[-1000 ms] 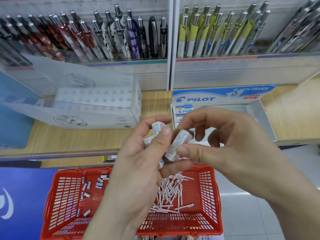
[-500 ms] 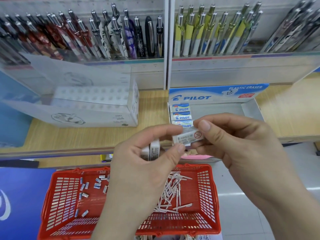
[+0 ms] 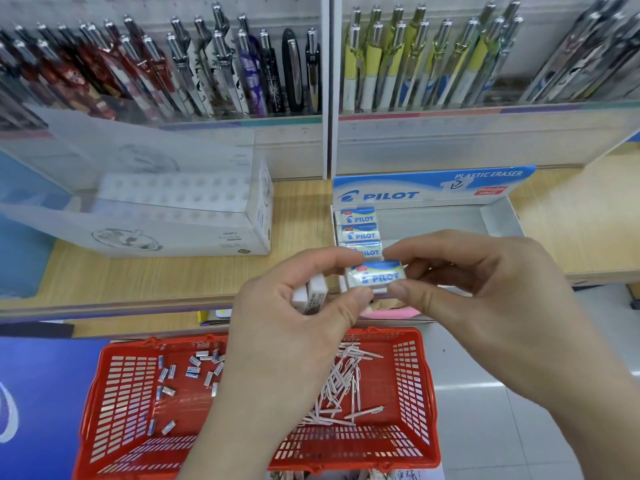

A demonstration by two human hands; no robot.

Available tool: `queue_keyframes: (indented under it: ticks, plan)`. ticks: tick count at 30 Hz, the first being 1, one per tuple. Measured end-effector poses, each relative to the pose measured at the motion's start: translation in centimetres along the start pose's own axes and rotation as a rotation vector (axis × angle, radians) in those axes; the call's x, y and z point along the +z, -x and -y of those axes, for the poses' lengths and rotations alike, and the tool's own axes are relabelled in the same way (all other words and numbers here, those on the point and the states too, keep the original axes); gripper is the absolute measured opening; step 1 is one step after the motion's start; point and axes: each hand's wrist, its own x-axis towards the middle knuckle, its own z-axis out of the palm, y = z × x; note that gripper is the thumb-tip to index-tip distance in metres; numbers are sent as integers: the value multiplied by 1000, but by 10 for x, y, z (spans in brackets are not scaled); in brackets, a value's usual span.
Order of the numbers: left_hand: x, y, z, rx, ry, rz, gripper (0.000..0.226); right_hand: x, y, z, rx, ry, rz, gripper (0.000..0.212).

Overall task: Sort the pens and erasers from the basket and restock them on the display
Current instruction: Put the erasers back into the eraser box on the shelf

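Erasers first, going by this shot. Both hands meet at dead centre of the view, sharing one wrapped white-and-blue Pilot eraser [image 3: 377,276] with its label facing up. The left hand [image 3: 294,330] pinches its 9 o'clock end between thumb and forefinger, and the rest of those fingers curl round two spare white erasers [image 3: 311,294] tucked against the palm. The right hand [image 3: 485,299] pinches the 3 o'clock end, thumb underneath and forefinger on top.

In the view that eraser overlaps the near end of the blue-and-white cardboard Pilot display box [image 3: 433,188], which sits on the pale wooden shelf [image 3: 104,275] at about 1 o'clock from the hands. Along the box's 9 o'clock wall, a row of three matching erasers [image 3: 360,233] lies flat, one behind the other.

Down at 6 o'clock is the red plastic mesh basket [image 3: 117,393]. Its 9 o'clock half has a scatter of small loose erasers [image 3: 194,370], and its 3 o'clock half has a heap of slim white pens [image 3: 341,386].

At 10 o'clock on the shelf sits a clear plastic case with a white dimpled tray [image 3: 173,202]. Along 12 o'clock, racks hold dark and red patterned pens [image 3: 156,74] toward 9 o'clock and yellow-and-white pens [image 3: 415,71] toward 3 o'clock.
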Motion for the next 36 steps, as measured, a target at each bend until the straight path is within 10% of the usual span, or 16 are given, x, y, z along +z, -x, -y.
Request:
queue_keyframes:
  ticks: [14,31,36]
  plan:
    - [5,-28,29,-19,-212,-121,16,23,-38,-6,90,533,42,17]
    - [1,-25,23,-20,-166,-87,23,23,-36,-5,128,484,7,27]
    - [-13,-13,12,-126,272,-5,41,12,-22,3,55,72,-56,10]
